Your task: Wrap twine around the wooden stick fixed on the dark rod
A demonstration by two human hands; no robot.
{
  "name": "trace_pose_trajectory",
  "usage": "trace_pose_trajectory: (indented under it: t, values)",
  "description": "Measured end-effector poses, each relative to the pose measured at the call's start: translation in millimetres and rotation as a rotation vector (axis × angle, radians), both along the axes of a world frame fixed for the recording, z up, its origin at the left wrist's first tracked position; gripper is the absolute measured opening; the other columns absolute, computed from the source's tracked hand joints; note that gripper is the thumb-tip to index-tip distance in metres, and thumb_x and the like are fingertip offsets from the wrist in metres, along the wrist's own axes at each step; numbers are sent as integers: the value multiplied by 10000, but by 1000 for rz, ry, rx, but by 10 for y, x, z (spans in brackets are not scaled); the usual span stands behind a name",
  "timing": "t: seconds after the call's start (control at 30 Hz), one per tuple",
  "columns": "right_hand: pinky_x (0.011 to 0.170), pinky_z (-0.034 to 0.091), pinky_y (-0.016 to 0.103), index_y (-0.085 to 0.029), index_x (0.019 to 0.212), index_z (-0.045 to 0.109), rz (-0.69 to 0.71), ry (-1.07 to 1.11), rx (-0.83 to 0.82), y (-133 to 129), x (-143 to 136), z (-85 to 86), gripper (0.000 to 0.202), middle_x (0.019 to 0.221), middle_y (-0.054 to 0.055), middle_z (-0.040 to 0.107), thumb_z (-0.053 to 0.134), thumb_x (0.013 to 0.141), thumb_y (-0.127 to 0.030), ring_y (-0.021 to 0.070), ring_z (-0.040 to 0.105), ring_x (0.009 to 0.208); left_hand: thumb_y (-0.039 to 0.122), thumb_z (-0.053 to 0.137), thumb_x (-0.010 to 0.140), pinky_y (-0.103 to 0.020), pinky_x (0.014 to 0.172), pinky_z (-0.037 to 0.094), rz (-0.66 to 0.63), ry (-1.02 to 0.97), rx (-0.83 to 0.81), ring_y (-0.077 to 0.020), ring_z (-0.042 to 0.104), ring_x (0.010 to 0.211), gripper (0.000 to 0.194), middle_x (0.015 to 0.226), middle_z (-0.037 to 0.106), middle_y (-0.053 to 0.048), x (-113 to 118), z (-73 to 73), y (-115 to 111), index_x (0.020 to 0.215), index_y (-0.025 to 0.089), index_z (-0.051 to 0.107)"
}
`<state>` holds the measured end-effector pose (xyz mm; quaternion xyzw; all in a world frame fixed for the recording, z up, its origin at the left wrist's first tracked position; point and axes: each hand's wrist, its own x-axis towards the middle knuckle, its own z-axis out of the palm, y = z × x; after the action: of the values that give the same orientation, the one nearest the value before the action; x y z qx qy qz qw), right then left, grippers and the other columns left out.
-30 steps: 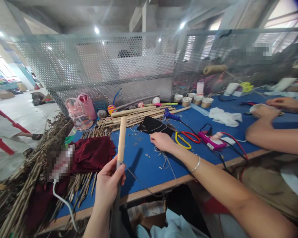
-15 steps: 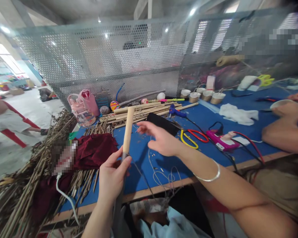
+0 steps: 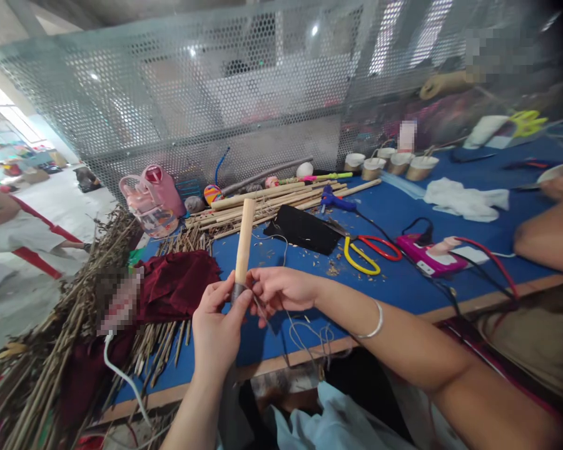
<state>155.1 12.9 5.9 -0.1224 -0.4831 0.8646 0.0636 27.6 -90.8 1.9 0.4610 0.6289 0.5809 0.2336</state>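
Note:
My left hand (image 3: 219, 325) is wrapped round a pale wooden stick (image 3: 245, 244) that stands nearly upright. Grey cord (image 3: 239, 291) is wound round the stick at my fingertips, and below them the shaft looks dark grey. Close beside the stick, my right hand (image 3: 279, 289) has its fingers curled and pinched on the cord's loose length. Loops of thin cord (image 3: 309, 337) hang over the table's front edge beneath my right hand. A silver bracelet (image 3: 378, 320) circles my right wrist.
On the blue table (image 3: 398, 294) lie yellow-and-red scissors (image 3: 363, 265), a blue glue gun (image 3: 335, 200), a black cloth (image 3: 304, 229), a pink power strip (image 3: 426, 259) and a bundle of sticks. Dark red cloth (image 3: 178, 284) and dry stalks are left. Another person's arm (image 3: 551, 234) rests right.
My right hand has come down and in toward the stick, and its fingers have closed on the cord. My left hand still grips the stick. The view has shifted slightly.

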Motion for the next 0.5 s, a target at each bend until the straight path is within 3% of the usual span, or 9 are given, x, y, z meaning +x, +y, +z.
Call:
trace_pose_trajectory:
  t: [0.07,0.13,0.23,0.4,0.5]
  values:
    - [532,468,260,-171,994,415,88,13,-78,-8,23,22,390,718,4,582,498,625,-72,108,554,551,302,672,715,-207,612,487,-4,3,12,-126,550,745,396,845,575,-29,-6,-8,13,1097,202,646]
    - [455,387,182,-180,991,422,123,-1,-110,-21,38,45,350,701,-16,553,553,672,-117,58,465,470,314,676,709,-204,564,483,-19,-30,-4,-128,552,726,425,841,571,-28,-14,-14,17,1117,204,635]
    - [406,250,136,-161,906,468,56,-25,-39,-25,38,42,258,612,-50,466,633,714,-212,29,354,439,349,684,689,-192,459,462,-32,-113,-46,-123,536,669,471,843,563,-28,-20,-13,15,1133,204,625]
    - [526,381,193,-121,744,518,-173,2,93,30,17,-35,308,576,-29,475,651,733,-398,62,458,524,350,709,657,-181,431,462,-24,-165,-53,-118,529,652,488,833,562,-21,-5,-1,12,1119,210,635]
    - [565,430,240,-140,740,484,-159,63,31,40,19,-25,318,599,-24,490,624,751,-425,84,496,546,343,722,641,-175,420,454,-12,-168,-52,-107,528,617,489,817,570,-13,-2,-4,11,1107,217,644]
